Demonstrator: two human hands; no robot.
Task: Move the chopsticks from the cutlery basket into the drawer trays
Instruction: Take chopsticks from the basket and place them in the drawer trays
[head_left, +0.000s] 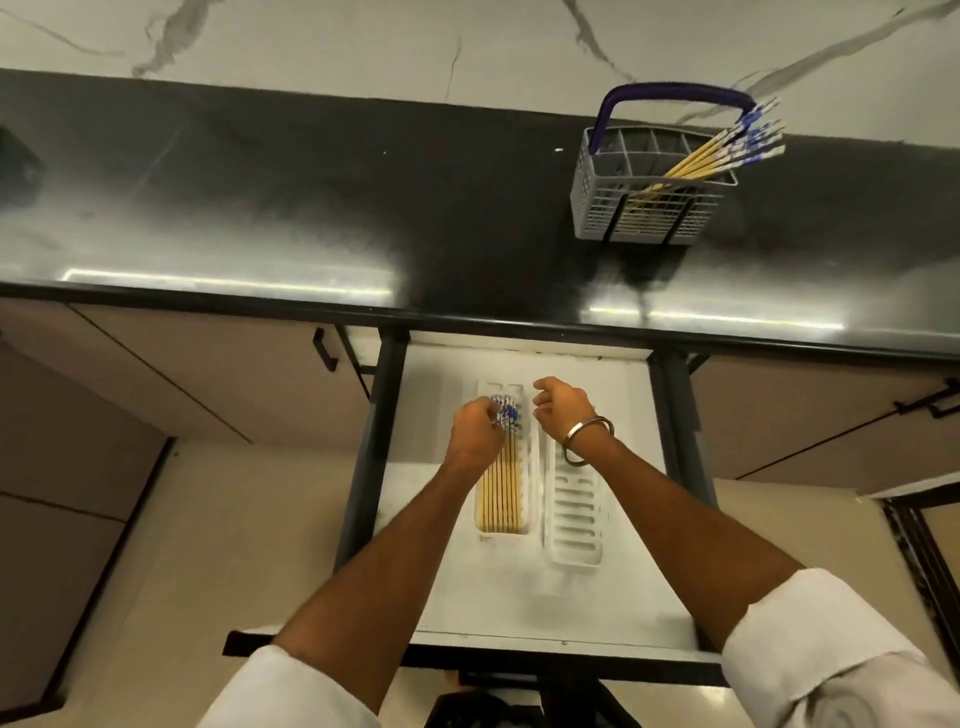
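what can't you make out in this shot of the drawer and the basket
- Head view: the left hand covers the top ends of the chopsticks in the left tray, so its grip is unclear.
- The far end of the right tray is behind the right hand and bracelet.
- The basket chopsticks are too small and bunched to count.
- A dark thing is cut off by the left edge.

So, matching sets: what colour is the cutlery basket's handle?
Dark blue; the handle arches over the grey cutlery basket in the head view.
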